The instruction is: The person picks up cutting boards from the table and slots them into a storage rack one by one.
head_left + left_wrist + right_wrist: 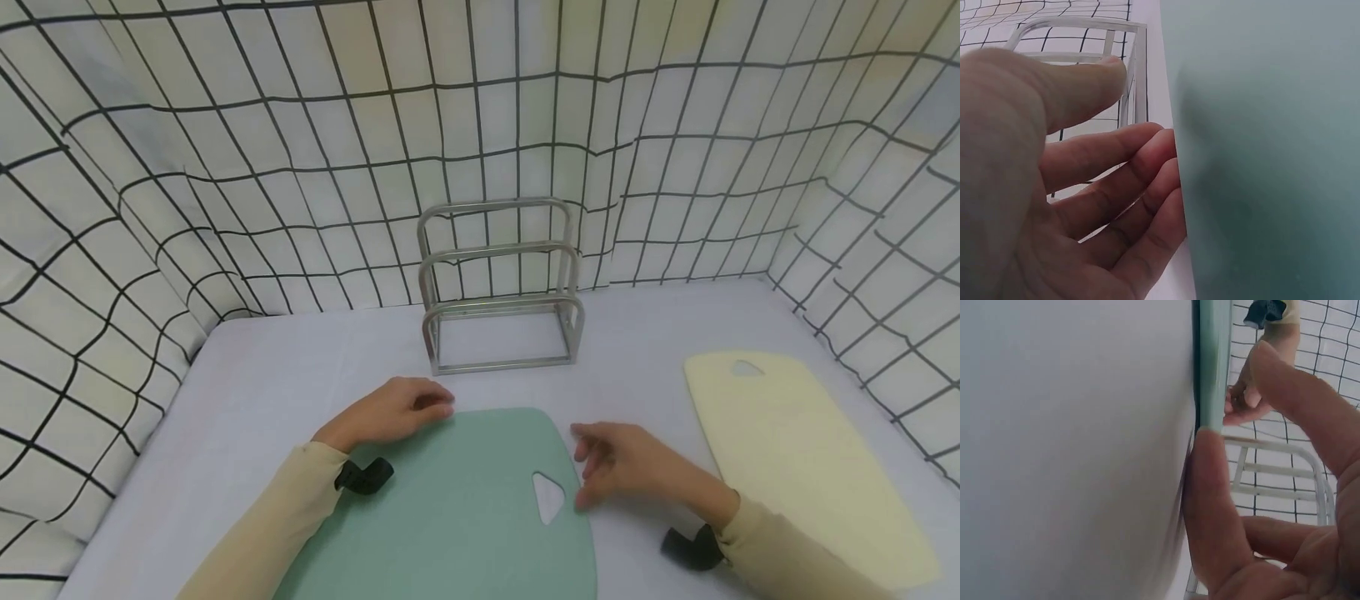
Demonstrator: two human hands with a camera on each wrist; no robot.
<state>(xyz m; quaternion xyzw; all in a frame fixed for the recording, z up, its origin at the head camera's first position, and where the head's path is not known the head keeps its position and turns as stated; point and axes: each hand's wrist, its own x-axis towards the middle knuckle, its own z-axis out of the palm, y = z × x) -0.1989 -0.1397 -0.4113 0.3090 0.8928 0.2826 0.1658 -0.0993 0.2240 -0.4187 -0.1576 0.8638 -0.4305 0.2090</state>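
Observation:
A pale green cutting board [450, 508] with a triangular hole near its right corner lies on the white surface in front of me. My left hand [397, 408] is at its far left edge. In the left wrist view the fingertips [1169, 178] meet the rim of the board, while the thumb stands apart, above them. My right hand [633, 462] is beside the right edge, close to the hole. One finger [1213, 494] touches the board's narrow edge [1215, 369] in the right wrist view, with the thumb raised away from it.
Beyond the board stands a metal rack [504, 302] with three upright loops. To the right lies a cream-yellow cutting board [795, 467] with a similar hole. A white cloth with a black grid pattern [487, 125] rises behind and along both sides.

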